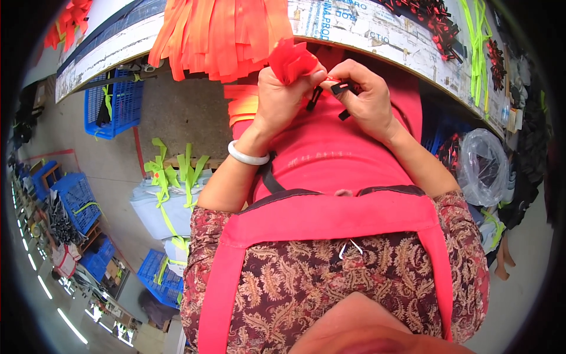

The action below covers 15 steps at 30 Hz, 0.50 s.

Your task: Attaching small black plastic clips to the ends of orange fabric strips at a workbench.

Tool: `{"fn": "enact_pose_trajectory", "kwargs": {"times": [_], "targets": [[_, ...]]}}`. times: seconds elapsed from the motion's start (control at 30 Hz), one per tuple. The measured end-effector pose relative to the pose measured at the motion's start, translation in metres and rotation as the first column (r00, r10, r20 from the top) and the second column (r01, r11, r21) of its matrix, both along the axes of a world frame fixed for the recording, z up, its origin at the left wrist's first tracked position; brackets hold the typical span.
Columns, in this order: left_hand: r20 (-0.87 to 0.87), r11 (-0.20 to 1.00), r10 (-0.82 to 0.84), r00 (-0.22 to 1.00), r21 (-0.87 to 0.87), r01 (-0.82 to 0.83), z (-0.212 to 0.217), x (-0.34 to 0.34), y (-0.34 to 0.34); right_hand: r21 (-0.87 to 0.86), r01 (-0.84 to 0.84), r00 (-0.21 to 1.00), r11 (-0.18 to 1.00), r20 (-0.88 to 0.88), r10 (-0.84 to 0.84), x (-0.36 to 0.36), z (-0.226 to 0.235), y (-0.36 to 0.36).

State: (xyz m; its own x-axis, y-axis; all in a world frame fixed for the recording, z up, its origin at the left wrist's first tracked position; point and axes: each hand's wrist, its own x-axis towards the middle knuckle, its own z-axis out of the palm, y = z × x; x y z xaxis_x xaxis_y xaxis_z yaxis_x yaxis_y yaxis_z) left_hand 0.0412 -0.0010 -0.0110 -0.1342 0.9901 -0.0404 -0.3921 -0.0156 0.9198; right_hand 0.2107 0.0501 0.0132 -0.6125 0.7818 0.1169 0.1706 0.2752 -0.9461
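My left hand [282, 97], with a white bangle on its wrist, is closed round a gathered bunch of red fabric strips [292, 62] whose ends fan out above the fist. Close beside it, my right hand [368, 100] has its fingers bent and pinched on a small red strip with black tabs [343, 88]. The fingertips of both hands nearly meet, and their exact hold on the red piece is partly hidden. Just beyond my left hand, long orange strips [218, 38] hang over the table edge. Below the hands lies my pink apron [330, 159].
The worn white table [365, 35] curves across the top, with red-and-black pieces [433, 26] and yellow-green strips [479, 56] on its right. Blue crates [115, 106] stand at left, near a tied pale bundle [162, 203]. A clear plastic bag [483, 165] sits at right.
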Motion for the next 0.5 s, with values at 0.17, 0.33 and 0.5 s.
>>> {"fn": "enact_pose_trajectory", "kwargs": {"times": [0.17, 0.33, 0.5], "targets": [[0.160, 0.995, -0.041, 0.986, -0.082, 0.055, 0.005, -0.004, 0.003, -0.227, 0.086, 0.990, 0.970, -0.089, -0.109, -0.001, 0.007, -0.001], [-0.051, 0.992, -0.120, 0.991, -0.051, 0.118, 0.012, -0.006, 0.001, -0.198, 0.085, 0.995, 0.977, -0.032, -0.093, -0.001, 0.010, -0.003], [-0.219, 0.989, -0.148, 0.964, -0.012, 0.149, 0.005, -0.006, -0.003, -0.012, 0.122, 0.993, 0.992, 0.003, -0.122, -0.002, 0.001, -0.007]]}}
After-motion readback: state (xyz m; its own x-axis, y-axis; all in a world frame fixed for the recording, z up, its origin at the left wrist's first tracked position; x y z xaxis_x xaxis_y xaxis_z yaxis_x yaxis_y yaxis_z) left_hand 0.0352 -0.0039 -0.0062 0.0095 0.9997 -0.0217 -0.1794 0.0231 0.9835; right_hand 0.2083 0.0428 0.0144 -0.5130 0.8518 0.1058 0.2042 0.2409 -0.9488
